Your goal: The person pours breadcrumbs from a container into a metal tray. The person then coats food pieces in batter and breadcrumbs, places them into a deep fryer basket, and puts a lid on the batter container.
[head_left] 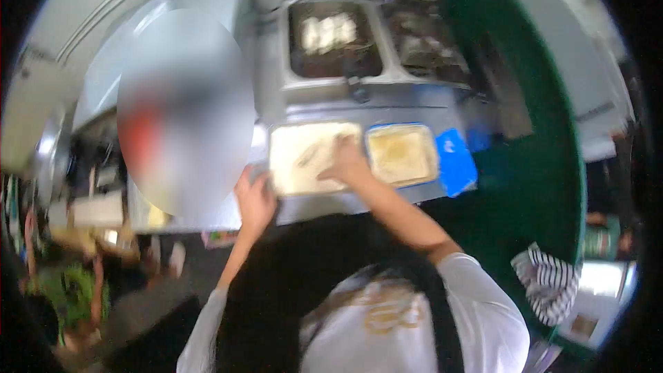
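A rectangular tray of pale, floury stuff (pixel 297 148) lies on the metal counter in front of me. My right hand (pixel 343 164) reaches over its right part, fingers and thumb spread, touching or just above the pale surface. At the tray's lower left edge is my left hand (pixel 255 197), its fingers blurred around something small and grey that I cannot make out. Directly right of the tray stands a blue-rimmed container (pixel 402 155) with yellowish contents. Beside that container lies a bright blue piece (pixel 454 162), like a cloth or lid.
Behind the counter, a fryer (pixel 335 38) holds white pieces in dark oil, with a second fryer (pixel 425 41) beside it. A green partition (pixel 535 186) curves along the right, bearing a striped cloth (pixel 549 283). At the lower left is another person (pixel 69 293).
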### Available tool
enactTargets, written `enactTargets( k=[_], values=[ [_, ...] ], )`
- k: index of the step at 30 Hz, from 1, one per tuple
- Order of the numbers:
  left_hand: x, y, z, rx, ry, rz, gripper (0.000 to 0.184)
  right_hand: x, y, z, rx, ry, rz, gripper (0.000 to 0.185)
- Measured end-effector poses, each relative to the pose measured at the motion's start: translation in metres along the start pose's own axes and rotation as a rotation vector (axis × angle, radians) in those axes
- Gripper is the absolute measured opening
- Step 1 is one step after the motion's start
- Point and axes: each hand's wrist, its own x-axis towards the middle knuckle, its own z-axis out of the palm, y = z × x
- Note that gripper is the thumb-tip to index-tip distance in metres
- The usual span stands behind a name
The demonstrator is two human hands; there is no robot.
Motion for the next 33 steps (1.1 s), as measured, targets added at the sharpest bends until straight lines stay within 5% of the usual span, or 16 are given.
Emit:
enactTargets(
  k=[1,7,12,15,17,20,24,28,33],
  values=[
    [0.000,-0.006,0.000,-0.023,0.012,0.019,0.036,0.004,0.002,0.006,0.071,-0.096,0.030,0.108],
    [-0.001,-0.017,-0.022,-0.082,0.001,0.038,0.038,0.016,0.006,0.039,0.292,0.054,0.034,0.060],
    [0.007,-0.030,-0.016,-0.169,-0.047,0.097,0.040,0.023,-0.005,0.039,0.442,0.236,-0.026,0.054],
    [0.012,-0.036,-0.017,-0.258,-0.026,0.163,0.037,-0.010,-0.003,0.014,0.319,-0.027,0.160,0.066],
    [0.018,-0.036,-0.023,-0.230,-0.080,0.150,0.036,-0.024,-0.005,0.013,0.106,-0.109,0.020,0.076],
    [0.022,-0.049,-0.013,-0.237,-0.074,0.136,0.034,-0.026,-0.009,0.044,0.133,0.225,0.089,0.084],
    [0.025,-0.032,-0.020,-0.201,-0.139,0.151,0.034,-0.006,-0.017,0.056,0.491,0.237,0.165,0.054],
    [0.025,-0.033,-0.019,-0.236,-0.094,0.132,0.035,0.023,-0.039,0.036,0.503,0.396,-0.195,0.041],
    [0.020,-0.045,-0.016,-0.228,-0.043,0.146,0.036,-0.001,-0.086,0.014,0.128,0.147,-0.318,0.033]
  ],
)
